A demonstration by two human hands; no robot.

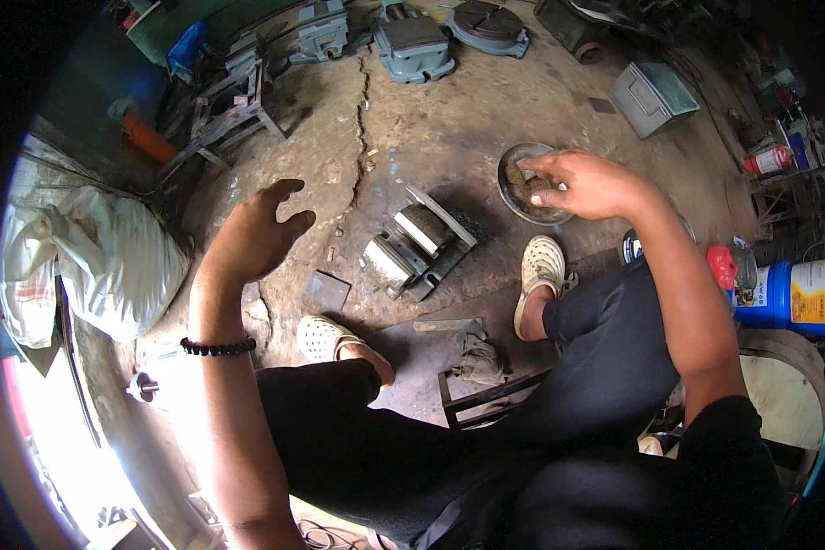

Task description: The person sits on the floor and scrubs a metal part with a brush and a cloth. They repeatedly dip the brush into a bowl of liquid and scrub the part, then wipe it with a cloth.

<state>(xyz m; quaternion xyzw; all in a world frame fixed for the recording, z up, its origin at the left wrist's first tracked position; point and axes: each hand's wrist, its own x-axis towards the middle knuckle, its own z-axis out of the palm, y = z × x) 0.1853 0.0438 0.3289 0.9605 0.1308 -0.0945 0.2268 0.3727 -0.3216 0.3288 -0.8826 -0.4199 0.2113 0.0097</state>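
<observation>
Over the right side of a round metal bowl (559,218) is my right hand (573,183), its thumb and fingers apart. A brown, rough-looking lump (520,183) lies in the bowl beside the fingertips; whether they touch it I cannot tell. My left hand (255,229) hovers over the floor at the left, fingers curved and spread, holding nothing. Between the hands, a grey machine vise (420,240) with bright metal jaw faces sits tilted on the floor, touched by neither hand. A small flat metal plate (327,291) lies left of it.
My feet in cream clogs (543,266) flank the vise. A hammer (447,324) and a grey rag (481,356) lie nearer me. More vises (412,41) stand at the back. White sacks (119,261) are left; a metal box (653,96) and blue bucket (797,295) are right.
</observation>
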